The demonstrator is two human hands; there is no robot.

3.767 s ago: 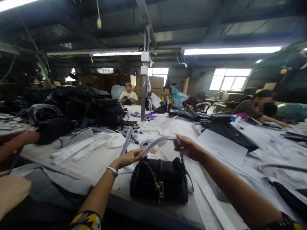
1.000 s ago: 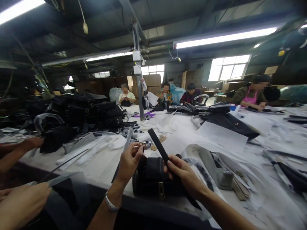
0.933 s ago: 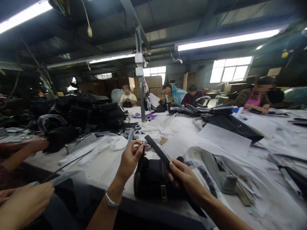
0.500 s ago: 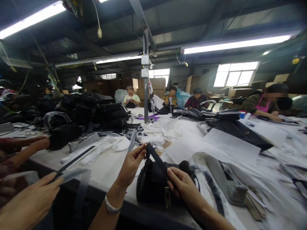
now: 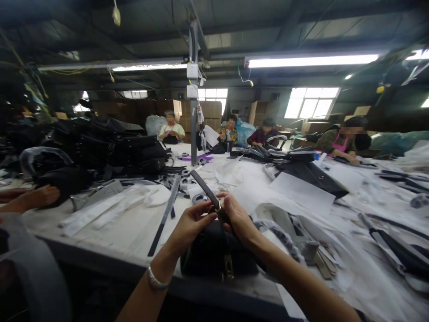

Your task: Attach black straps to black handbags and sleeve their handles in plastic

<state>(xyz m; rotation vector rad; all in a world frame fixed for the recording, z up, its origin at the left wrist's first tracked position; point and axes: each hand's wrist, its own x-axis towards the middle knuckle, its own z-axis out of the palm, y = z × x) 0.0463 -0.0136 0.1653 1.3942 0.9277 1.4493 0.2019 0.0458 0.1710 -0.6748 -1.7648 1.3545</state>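
A black handbag point(image 5: 214, 257) with a gold clasp stands at the near edge of the work table point(image 5: 120, 228). Just above it a black strap point(image 5: 204, 188) slants up and to the left, with a small gold buckle near its lower end. My left hand point(image 5: 192, 223) pinches the strap at the buckle. My right hand point(image 5: 238, 219) is closed on the same strap just right of the buckle, fingertips almost touching the left hand's. A silver bracelet sits on my left wrist.
A pile of black bags point(image 5: 110, 147) fills the left of the table. White paper sheets point(image 5: 301, 192), loose straps and tape rolls are spread about. A co-worker's hand point(image 5: 40, 197) rests at the left. Several people sit at the far end. A metal post point(image 5: 193, 98) rises mid-table.
My right hand has slid up the strap from beside the bag's front to meet the left hand at the buckle. The strap's free end now sticks out farther up-left.
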